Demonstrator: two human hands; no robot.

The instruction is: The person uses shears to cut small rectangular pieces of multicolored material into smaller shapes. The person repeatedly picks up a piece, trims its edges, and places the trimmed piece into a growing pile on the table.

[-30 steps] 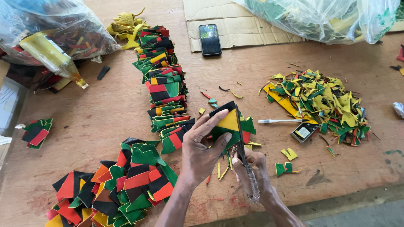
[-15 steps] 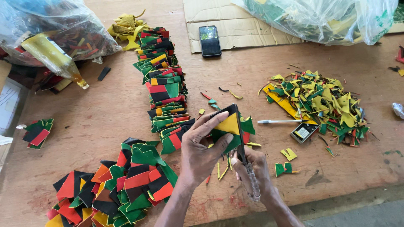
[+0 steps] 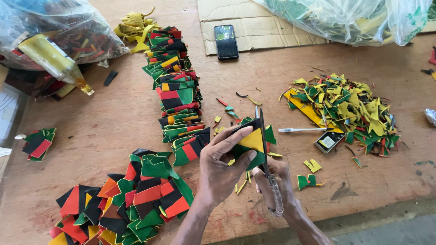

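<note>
1. left hand (image 3: 218, 170) fingers (image 3: 236, 135) pinch a stack of cloth pieces (image 3: 254, 138), yellow triangle on top w/ black + green edges showing; held just above the surface (image 3: 113, 122), front centre.
2. right hand (image 3: 272, 181) fingers wrapped round scissors (image 3: 268, 159), blades pointing up along the stack's right edge.
3. vs a sec ago: barely any change, same grip, blades in the same spot; looks like trimming is mid-cut, not done.
4. outward: pile of trimmed pieces (image 3: 131, 199) at left, long row (image 3: 177, 86) behind, scrap heap (image 3: 349, 104) at right w/ pen (image 3: 299, 130).
5. further back: phone (image 3: 226, 41) on cardboard (image 3: 259, 22), plastic bags (image 3: 50, 31).
</note>
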